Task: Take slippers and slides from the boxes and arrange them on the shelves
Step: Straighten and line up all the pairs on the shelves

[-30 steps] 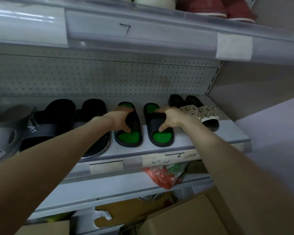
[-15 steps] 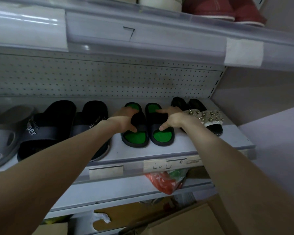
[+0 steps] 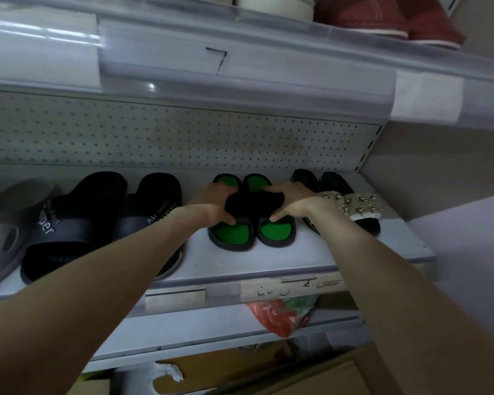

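Two black slides with green insoles stand side by side, touching, on the grey middle shelf point(image 3: 268, 263). My left hand point(image 3: 214, 205) grips the strap of the left green slide point(image 3: 231, 233), thumb on the heel side and fingers over the toe side. My right hand point(image 3: 293, 203) grips the strap of the right green slide point(image 3: 277, 230) the same way. Both slides lie flat with heels toward me.
A pair of large black slides point(image 3: 103, 212) stands left of the green pair, a grey slide point(image 3: 0, 238) further left. Beaded black sandals point(image 3: 354, 206) stand on the right. Red slippers point(image 3: 382, 21) sit on the upper shelf. Cardboard boxes point(image 3: 311, 374) and a red bag point(image 3: 277, 317) lie below.
Both hands have pushed the two green slides together, closing the gap between them, and slid them slightly toward the back of the shelf.
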